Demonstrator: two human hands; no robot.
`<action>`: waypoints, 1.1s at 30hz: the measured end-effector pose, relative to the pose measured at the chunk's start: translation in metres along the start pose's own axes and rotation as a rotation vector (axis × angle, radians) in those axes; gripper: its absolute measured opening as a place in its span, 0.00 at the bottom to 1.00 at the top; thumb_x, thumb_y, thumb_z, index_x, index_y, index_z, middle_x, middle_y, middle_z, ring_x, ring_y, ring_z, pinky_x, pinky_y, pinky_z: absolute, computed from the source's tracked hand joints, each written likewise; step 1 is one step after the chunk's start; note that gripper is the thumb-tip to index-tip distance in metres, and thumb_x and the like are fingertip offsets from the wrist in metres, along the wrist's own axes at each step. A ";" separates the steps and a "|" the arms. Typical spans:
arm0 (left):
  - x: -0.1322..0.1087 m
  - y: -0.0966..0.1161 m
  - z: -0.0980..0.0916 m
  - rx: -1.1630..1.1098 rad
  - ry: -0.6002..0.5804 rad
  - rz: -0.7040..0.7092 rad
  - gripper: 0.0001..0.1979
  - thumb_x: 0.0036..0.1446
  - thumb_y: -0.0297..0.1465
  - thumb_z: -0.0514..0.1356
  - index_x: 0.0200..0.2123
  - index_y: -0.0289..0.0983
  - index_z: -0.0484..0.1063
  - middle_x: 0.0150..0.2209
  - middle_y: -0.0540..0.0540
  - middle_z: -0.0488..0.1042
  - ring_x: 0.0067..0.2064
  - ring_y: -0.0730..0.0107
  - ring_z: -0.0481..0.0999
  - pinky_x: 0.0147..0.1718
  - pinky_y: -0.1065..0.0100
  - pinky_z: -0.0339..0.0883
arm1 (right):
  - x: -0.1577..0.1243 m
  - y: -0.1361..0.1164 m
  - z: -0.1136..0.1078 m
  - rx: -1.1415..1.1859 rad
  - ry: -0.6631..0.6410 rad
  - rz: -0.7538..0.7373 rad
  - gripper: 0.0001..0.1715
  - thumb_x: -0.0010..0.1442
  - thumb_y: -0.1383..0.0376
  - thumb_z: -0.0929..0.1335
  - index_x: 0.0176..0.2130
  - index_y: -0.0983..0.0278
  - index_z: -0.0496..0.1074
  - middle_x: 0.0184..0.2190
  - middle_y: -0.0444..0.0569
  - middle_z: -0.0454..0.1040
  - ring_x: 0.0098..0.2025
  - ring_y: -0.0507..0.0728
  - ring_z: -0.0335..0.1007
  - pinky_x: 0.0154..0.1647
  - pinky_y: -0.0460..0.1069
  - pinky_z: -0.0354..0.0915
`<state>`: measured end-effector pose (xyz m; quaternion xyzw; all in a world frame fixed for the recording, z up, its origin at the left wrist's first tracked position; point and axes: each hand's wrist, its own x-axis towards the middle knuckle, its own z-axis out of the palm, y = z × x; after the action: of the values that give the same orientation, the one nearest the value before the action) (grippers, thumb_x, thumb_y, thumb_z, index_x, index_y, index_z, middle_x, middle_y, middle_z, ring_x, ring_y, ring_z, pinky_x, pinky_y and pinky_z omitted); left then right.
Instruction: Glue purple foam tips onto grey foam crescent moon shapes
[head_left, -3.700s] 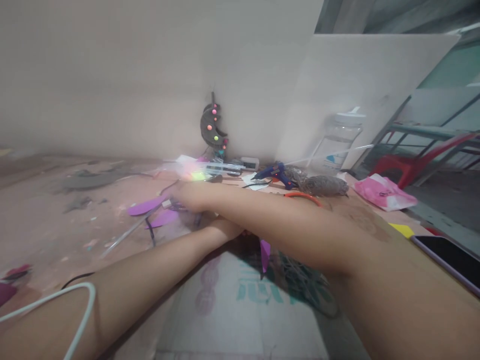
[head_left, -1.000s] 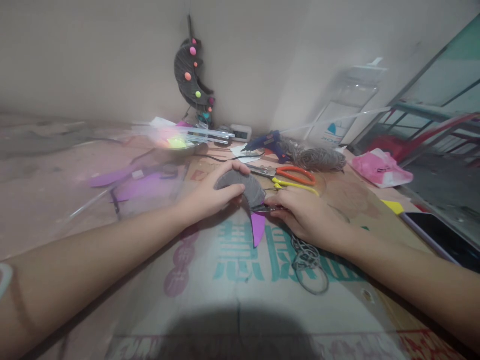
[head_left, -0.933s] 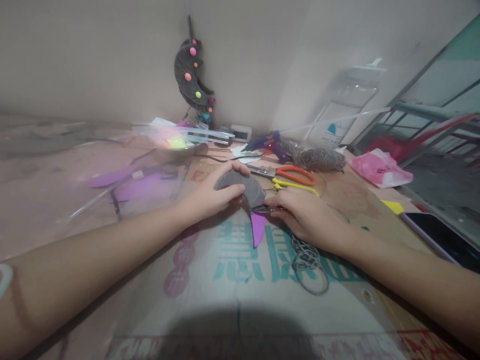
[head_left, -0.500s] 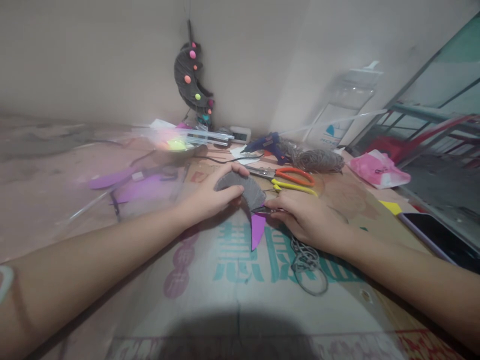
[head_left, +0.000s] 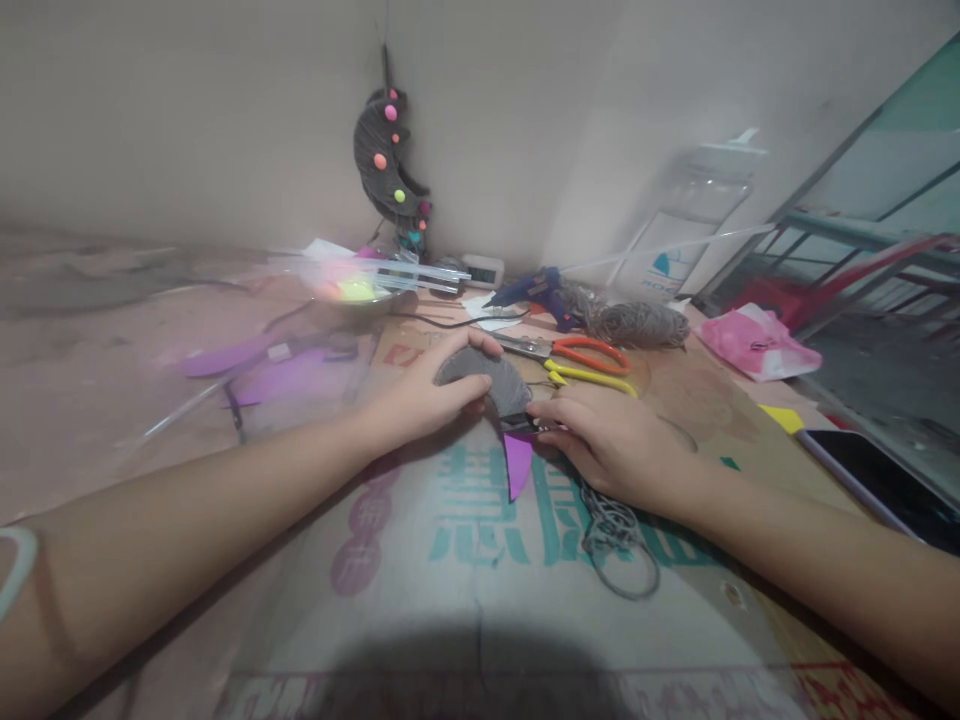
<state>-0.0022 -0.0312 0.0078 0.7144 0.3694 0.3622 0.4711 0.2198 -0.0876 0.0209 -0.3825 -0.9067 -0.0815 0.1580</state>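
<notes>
My left hand (head_left: 442,385) is closed around a crescent shape (head_left: 472,375), its thumb on the front face and its fingers over the top. Grey yarn covers the crescent's upper part, while its bare purple tip (head_left: 517,465) points down. At the lower end of the wrapping, my right hand (head_left: 592,425) pinches grey yarn (head_left: 517,421) close against the crescent; its fingertips partly hide the strand. A loose tangle of the same yarn (head_left: 619,545) lies on the cardboard below my right hand.
Scissors (head_left: 592,355) with orange and yellow handles lie just beyond my hands. Behind them are a blue glue gun (head_left: 536,292) and a yarn skein (head_left: 637,323). A decorated crescent (head_left: 375,155) hangs at the wall. A phone (head_left: 877,480) lies at the right; purple pieces (head_left: 292,375) lie left.
My right fingers shift slightly at the wrapping's lower edge, where a darker band of yarn now shows. My left hand keeps its hold on the crescent, and the view moves a little.
</notes>
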 end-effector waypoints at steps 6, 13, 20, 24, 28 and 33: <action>0.001 0.000 0.000 0.002 -0.010 0.020 0.14 0.52 0.27 0.55 0.44 0.42 0.66 0.25 0.54 0.69 0.28 0.71 0.71 0.28 0.70 0.63 | 0.000 0.002 0.000 -0.012 -0.001 -0.030 0.12 0.64 0.67 0.61 0.43 0.67 0.73 0.31 0.51 0.74 0.34 0.57 0.68 0.33 0.49 0.63; 0.002 -0.001 0.000 0.010 -0.013 0.009 0.13 0.53 0.28 0.55 0.43 0.43 0.65 0.25 0.54 0.69 0.28 0.71 0.71 0.28 0.71 0.63 | -0.001 0.001 0.001 -0.038 0.012 -0.030 0.13 0.64 0.67 0.62 0.42 0.67 0.74 0.30 0.51 0.74 0.33 0.57 0.68 0.32 0.49 0.62; 0.002 -0.002 0.000 0.002 -0.015 0.008 0.14 0.53 0.27 0.55 0.44 0.43 0.66 0.24 0.55 0.69 0.27 0.71 0.70 0.27 0.72 0.63 | -0.001 0.002 0.003 -0.041 0.035 -0.049 0.12 0.64 0.67 0.62 0.41 0.67 0.74 0.29 0.51 0.74 0.31 0.57 0.68 0.30 0.49 0.61; 0.002 -0.001 0.000 -0.018 -0.007 0.014 0.13 0.52 0.27 0.55 0.43 0.43 0.66 0.25 0.54 0.69 0.26 0.72 0.70 0.26 0.72 0.63 | -0.001 0.002 0.003 -0.043 0.037 -0.060 0.13 0.64 0.67 0.61 0.40 0.67 0.74 0.28 0.50 0.73 0.30 0.57 0.68 0.29 0.49 0.60; 0.003 -0.003 0.001 -0.034 0.009 0.020 0.14 0.51 0.27 0.56 0.43 0.42 0.67 0.26 0.54 0.69 0.26 0.73 0.69 0.26 0.72 0.63 | -0.003 0.003 0.003 0.033 0.059 -0.031 0.13 0.65 0.66 0.62 0.43 0.67 0.73 0.32 0.51 0.75 0.33 0.56 0.70 0.33 0.49 0.63; 0.002 -0.004 0.001 -0.032 0.017 0.006 0.14 0.52 0.27 0.56 0.44 0.42 0.67 0.24 0.54 0.69 0.26 0.71 0.70 0.26 0.72 0.63 | -0.008 0.008 0.005 0.158 0.208 0.055 0.14 0.63 0.65 0.65 0.48 0.66 0.69 0.40 0.52 0.76 0.37 0.55 0.71 0.38 0.48 0.66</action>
<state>-0.0012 -0.0284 0.0047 0.7046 0.3655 0.3757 0.4783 0.2297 -0.0862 0.0140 -0.3829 -0.8783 -0.0448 0.2829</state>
